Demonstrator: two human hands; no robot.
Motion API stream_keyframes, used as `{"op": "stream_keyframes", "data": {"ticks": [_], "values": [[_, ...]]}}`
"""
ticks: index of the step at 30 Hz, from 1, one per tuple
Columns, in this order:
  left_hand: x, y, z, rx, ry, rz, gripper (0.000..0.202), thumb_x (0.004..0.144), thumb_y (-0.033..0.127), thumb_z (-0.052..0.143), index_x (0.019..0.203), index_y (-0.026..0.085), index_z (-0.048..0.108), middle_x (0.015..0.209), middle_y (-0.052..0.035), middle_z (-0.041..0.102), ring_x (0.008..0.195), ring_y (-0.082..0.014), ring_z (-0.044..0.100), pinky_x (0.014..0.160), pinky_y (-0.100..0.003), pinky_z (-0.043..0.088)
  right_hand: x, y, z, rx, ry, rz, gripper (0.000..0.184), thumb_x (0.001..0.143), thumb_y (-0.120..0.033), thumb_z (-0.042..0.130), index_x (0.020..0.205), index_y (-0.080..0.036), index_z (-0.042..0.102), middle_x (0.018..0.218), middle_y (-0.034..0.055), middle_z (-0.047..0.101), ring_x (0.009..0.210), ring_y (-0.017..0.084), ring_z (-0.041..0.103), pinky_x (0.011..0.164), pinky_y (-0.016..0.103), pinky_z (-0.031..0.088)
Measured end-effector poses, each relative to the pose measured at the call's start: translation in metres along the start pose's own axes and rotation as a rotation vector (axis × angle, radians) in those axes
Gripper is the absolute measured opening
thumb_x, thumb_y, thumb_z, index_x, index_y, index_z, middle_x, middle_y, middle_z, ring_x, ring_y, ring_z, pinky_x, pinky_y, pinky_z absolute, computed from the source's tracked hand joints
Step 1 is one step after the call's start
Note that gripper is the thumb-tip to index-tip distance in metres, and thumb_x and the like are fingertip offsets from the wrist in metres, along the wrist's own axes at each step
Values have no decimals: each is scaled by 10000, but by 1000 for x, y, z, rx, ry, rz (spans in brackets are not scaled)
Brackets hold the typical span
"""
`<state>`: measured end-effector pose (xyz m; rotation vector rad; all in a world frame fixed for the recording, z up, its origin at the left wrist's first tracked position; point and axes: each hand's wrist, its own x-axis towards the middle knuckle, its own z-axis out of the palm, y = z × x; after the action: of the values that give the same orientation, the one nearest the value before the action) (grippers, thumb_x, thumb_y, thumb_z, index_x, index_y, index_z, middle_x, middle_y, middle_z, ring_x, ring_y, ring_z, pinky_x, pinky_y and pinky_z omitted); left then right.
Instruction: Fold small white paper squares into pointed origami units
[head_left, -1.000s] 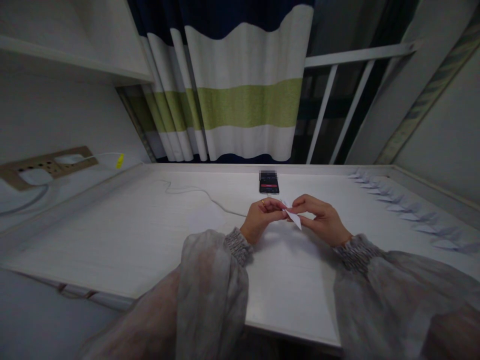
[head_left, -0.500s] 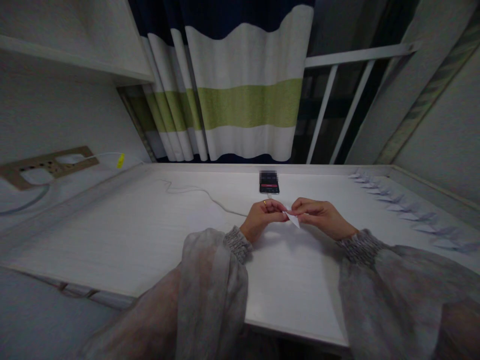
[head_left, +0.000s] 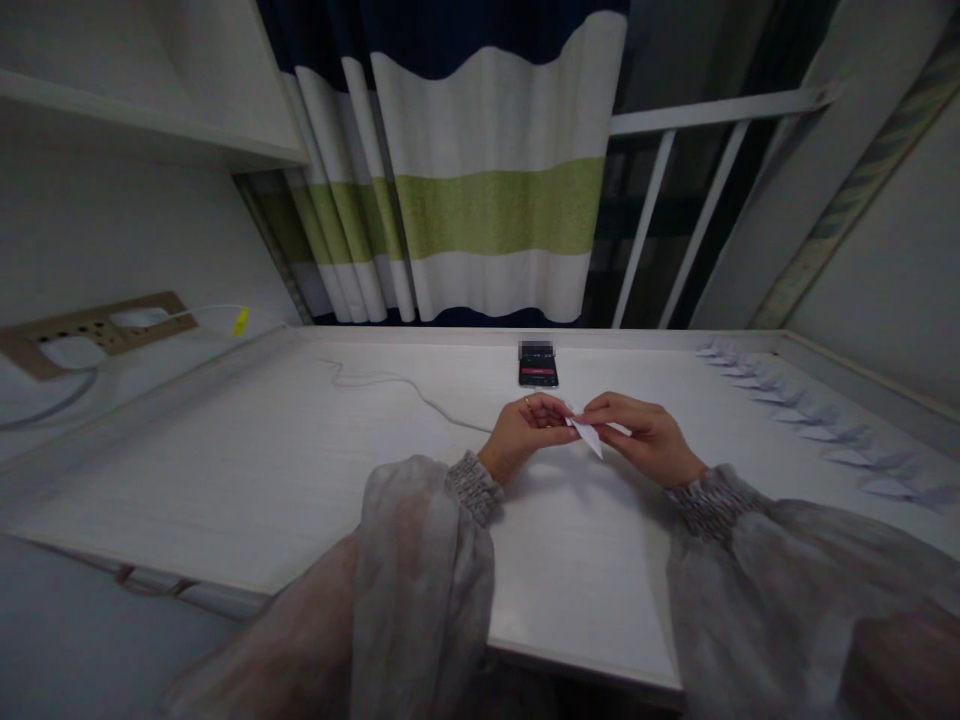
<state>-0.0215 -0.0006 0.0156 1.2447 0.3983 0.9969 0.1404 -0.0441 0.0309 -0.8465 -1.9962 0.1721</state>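
A small piece of folded white paper [head_left: 589, 438] is held between my two hands above the desk, its pointed end angled down toward me. My left hand [head_left: 527, 430] pinches its left side; a gold ring shows on one finger. From the right, my right hand [head_left: 643, 435] grips the paper with thumb and fingertips. The fingertips of both hands nearly meet and cover part of the folds.
A white desk [head_left: 247, 480] spans the view. A phone [head_left: 538, 365] lies at its back, with a white cable [head_left: 427, 400] running left. Several folded paper pieces [head_left: 821, 433] line the right side. A power strip [head_left: 97, 325] is on the left wall.
My right hand has shifted slightly, its wrist drawn a little to the left. The folded paper has turned a little and shows more of its white face. My left hand has barely moved.
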Motion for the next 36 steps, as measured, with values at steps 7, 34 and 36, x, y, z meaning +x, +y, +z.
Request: {"op": "stream_keyframes", "data": {"ticks": [7, 34, 36], "values": [[-2, 2, 1, 22, -10, 42, 239, 494, 148, 740, 681, 111, 597, 632, 8, 617, 599, -73, 559, 642, -230, 448, -1, 1, -2, -17, 2, -59, 123, 761, -186, 549, 831, -225, 643, 777, 37, 577, 712, 141, 564, 626, 281, 461], [1, 2, 3, -137, 137, -306, 129, 650, 61, 596, 663, 112, 478, 547, 10, 581, 521, -74, 581, 637, -232, 491, -2, 3, 5, 57, -86, 121, 122, 793, -241, 516, 818, -207, 631, 740, 20, 550, 680, 120, 526, 625, 258, 428], [1, 1, 3, -126, 137, -302, 151, 641, 62, 605, 670, 119, 468, 529, 20, 573, 502, -70, 574, 619, -228, 492, -2, 3, 5, 7, -74, 60, 123, 789, -211, 520, 836, -212, 633, 747, 25, 541, 691, 123, 524, 626, 261, 429]]}}
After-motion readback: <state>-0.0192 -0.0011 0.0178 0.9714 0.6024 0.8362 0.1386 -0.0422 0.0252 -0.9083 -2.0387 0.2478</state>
